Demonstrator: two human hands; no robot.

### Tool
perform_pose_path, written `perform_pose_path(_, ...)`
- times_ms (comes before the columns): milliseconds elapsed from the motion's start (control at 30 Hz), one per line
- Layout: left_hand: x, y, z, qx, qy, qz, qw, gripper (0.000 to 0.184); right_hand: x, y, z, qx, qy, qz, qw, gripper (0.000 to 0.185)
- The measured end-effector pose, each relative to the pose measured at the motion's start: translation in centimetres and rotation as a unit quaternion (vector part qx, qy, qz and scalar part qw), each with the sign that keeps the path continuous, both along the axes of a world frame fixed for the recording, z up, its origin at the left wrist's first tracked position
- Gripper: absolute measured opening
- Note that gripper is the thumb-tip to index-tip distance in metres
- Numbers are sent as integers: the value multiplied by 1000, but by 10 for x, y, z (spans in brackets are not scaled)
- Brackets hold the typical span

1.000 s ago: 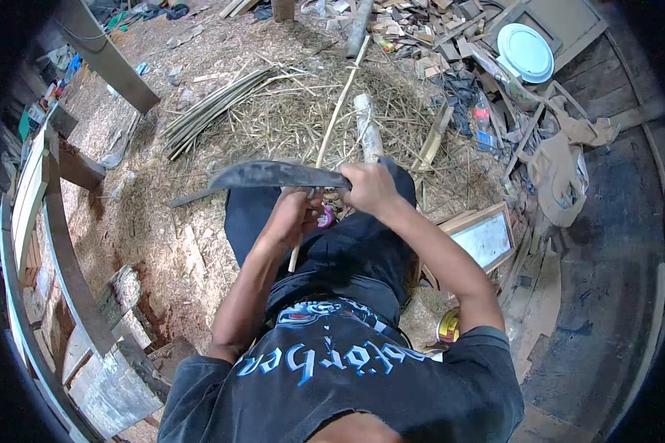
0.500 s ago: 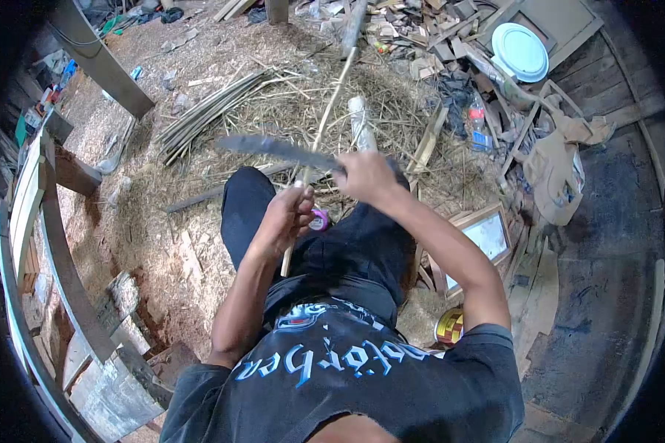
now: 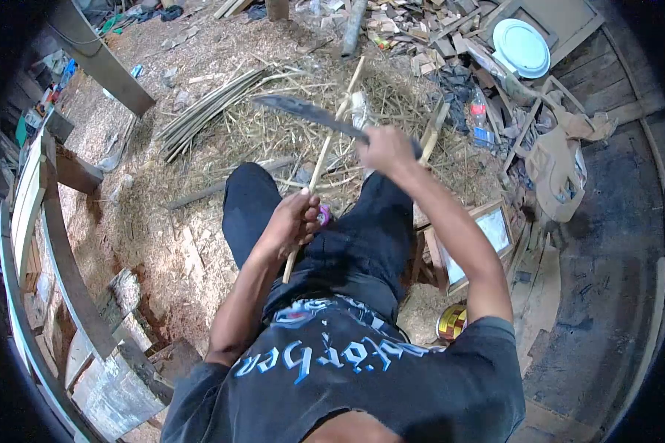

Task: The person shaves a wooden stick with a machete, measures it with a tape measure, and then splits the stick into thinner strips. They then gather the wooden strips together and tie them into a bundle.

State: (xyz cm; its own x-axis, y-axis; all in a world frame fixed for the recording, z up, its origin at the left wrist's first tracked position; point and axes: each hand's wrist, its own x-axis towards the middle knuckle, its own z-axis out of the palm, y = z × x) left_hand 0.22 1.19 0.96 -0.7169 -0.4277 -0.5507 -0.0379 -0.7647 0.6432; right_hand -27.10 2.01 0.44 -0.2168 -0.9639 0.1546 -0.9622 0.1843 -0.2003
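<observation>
My left hand (image 3: 295,221) is closed around the lower part of a long, thin wooden strip (image 3: 321,164). The strip slants up and away from my lap, its near end poking out below the hand. In my right hand (image 3: 389,152) is the handle of a machete (image 3: 301,111), gripped with the fingers wrapped round it. Its dark blade points left and lies across the upper part of the strip; whether it touches the wood I cannot tell. A small pink round object (image 3: 324,215) shows between my legs, beside my left hand.
Ahead lies a heap of shavings (image 3: 340,96) with a bundle of thin strips (image 3: 207,114) at its left. A framed pane (image 3: 488,235) and a yellow-red tin (image 3: 451,322) are at my right. Wood scraps (image 3: 414,37) and a white lid (image 3: 522,47) lie farther off.
My right hand and the machete have moved up and to the right, so the blade crosses the strip farther from my left hand. The strip's far end has tilted slightly right.
</observation>
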Motion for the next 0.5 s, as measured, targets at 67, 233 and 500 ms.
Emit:
perform_pose_path(67, -7, -4, 2, -6, -4, -7, 1000, 29, 18, 10, -1, 33, -6, 84, 996, 22)
perform_pose_path(233, 7, 1, -3, 14, 21, -18, 1000, 28, -35, -7, 8, 30, -128, -121, 984, 30)
perform_pose_path(500, -21, -8, 3, -29, 35, 20, 999, 20, 39, 31, 6, -32, -110, 60, 992, 19)
